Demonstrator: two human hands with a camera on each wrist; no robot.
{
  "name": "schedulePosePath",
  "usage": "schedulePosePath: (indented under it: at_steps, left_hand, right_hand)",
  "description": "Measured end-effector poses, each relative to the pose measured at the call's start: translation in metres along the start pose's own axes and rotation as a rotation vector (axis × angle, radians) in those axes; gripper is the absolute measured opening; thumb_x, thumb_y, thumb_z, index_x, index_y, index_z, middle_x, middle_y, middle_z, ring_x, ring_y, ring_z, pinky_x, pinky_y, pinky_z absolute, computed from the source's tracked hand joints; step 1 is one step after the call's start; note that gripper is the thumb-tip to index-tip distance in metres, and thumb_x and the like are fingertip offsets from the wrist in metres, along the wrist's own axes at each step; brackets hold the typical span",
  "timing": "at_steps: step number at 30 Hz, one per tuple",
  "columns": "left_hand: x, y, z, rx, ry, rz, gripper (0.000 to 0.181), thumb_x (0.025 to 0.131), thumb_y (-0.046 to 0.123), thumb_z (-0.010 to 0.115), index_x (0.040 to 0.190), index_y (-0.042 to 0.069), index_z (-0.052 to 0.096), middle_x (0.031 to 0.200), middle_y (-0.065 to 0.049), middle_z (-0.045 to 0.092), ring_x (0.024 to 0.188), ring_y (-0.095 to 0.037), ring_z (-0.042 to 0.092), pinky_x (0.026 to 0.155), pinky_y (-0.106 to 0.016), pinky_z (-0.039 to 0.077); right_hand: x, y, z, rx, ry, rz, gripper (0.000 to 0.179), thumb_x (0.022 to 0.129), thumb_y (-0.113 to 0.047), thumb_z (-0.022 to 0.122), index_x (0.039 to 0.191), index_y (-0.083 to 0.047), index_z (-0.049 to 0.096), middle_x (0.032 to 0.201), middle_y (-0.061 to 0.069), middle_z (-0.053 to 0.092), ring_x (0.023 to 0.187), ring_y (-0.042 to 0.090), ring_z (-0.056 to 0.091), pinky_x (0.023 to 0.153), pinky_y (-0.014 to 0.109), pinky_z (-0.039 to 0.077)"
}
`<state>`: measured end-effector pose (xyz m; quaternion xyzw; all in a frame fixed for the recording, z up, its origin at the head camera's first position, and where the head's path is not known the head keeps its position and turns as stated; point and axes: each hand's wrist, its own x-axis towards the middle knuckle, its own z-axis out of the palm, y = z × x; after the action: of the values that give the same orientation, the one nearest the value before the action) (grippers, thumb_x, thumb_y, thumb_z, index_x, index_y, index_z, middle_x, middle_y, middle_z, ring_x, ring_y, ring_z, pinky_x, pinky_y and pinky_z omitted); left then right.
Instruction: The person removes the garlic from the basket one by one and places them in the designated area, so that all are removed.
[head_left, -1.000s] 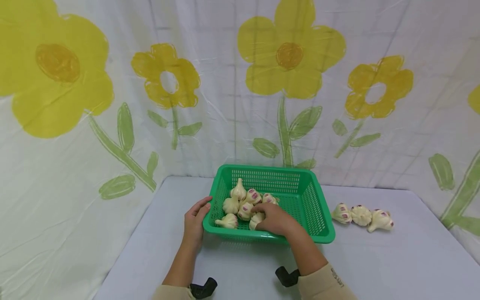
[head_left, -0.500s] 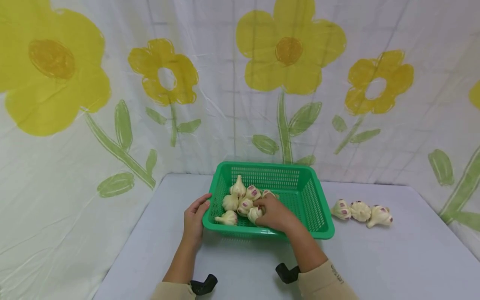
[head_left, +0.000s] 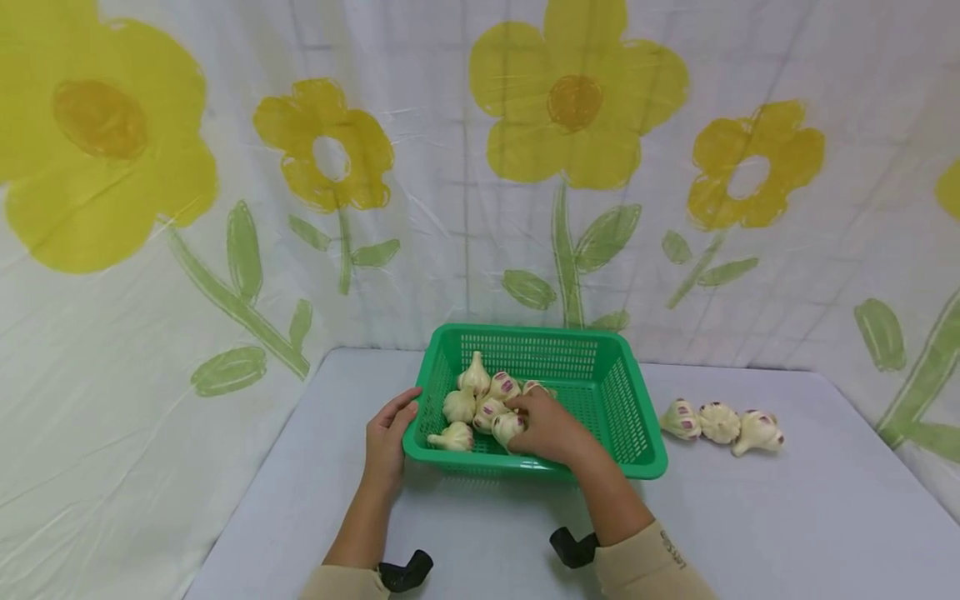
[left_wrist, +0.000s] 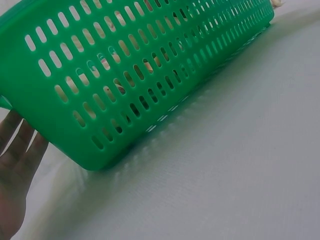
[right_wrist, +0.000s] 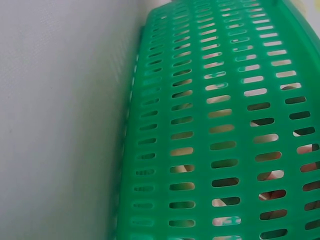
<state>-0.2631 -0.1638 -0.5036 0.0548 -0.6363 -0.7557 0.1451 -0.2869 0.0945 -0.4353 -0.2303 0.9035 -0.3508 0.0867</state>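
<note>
A green plastic basket (head_left: 555, 472) with slotted walls stands on the table, several garlic bulbs (head_left: 459, 406) grouped in its left half. My right hand (head_left: 552, 427) reaches over the near rim and holds a garlic bulb (head_left: 508, 427) low in the basket, beside the other bulbs. Against the basket's left end rests my left hand (head_left: 386, 442), its fingers fairly straight along the outside; the left wrist view shows these fingers (left_wrist: 22, 150) touching the green wall. In the right wrist view the slotted wall (right_wrist: 220, 125) hides the right hand.
Three more garlic bulbs (head_left: 720, 423) lie in a row on the white table (head_left: 810, 517), right of the basket. Behind the table hangs a white cloth (head_left: 435, 250) with painted yellow flowers.
The right hand has shifted slightly, and the bulb at its fingertips shows more of its side than a second ago. The head view has tilted a little; the left hand stays on the basket.
</note>
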Motion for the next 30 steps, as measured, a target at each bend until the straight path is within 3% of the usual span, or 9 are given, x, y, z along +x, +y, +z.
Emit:
schedulePosePath:
  at_steps: [7,14,20,22,30]
  left_hand:
    - [-0.0009,0.0,-0.0017,-0.018,0.012,-0.004,0.031,0.097,0.019,0.062,0.126,0.008,0.067,0.135,-0.006,0.061,0.124,-0.009,0.053,0.094,-0.018,0.048]
    - [-0.0014,0.0002,-0.0018,0.017,-0.004,-0.004,0.036,0.097,0.022,0.062,0.128,0.005,0.065,0.134,-0.006,0.06,0.127,-0.011,0.05,0.094,-0.016,0.047]
    - [-0.0011,-0.0024,-0.0024,0.008,-0.007,-0.024,0.033,0.096,0.023,0.063,0.126,0.01,0.067,0.135,-0.004,0.06,0.128,-0.011,0.049,0.095,-0.017,0.047]
    - [-0.0009,-0.0025,-0.0023,0.009,-0.008,-0.029,0.032,0.096,0.023,0.062,0.126,0.011,0.067,0.136,-0.004,0.06,0.128,-0.011,0.049,0.095,-0.017,0.047]
    - [-0.0006,-0.0006,-0.0013,0.025,-0.007,-0.009,0.034,0.097,0.024,0.062,0.126,0.008,0.066,0.132,-0.004,0.062,0.128,-0.013,0.05,0.094,-0.017,0.047]
  right_hand:
    - [0.0019,-0.0003,0.0003,-0.016,-0.005,-0.029,0.057,0.073,-0.011,0.071,0.129,-0.003,0.063,0.119,0.015,0.052,0.086,0.021,0.047,0.064,0.033,0.04]
    - [0.0004,0.0015,0.0022,-0.033,0.005,-0.04,0.057,0.074,-0.011,0.07,0.129,-0.002,0.063,0.131,0.014,0.059,0.113,0.025,0.056,0.073,0.034,0.047]
    - [-0.0008,0.0015,0.0033,-0.019,0.005,-0.031,0.057,0.073,-0.011,0.07,0.129,-0.003,0.063,0.127,0.01,0.064,0.083,0.017,0.054,0.066,0.031,0.046]
    - [-0.001,0.0008,0.0032,-0.02,0.006,-0.022,0.056,0.073,-0.012,0.071,0.129,-0.005,0.063,0.125,0.008,0.065,0.08,0.016,0.053,0.065,0.03,0.046]
    - [-0.0031,-0.0035,0.002,-0.016,0.05,0.003,0.055,0.074,-0.017,0.077,0.127,-0.007,0.066,0.125,0.007,0.066,0.102,0.02,0.062,0.076,0.037,0.053]
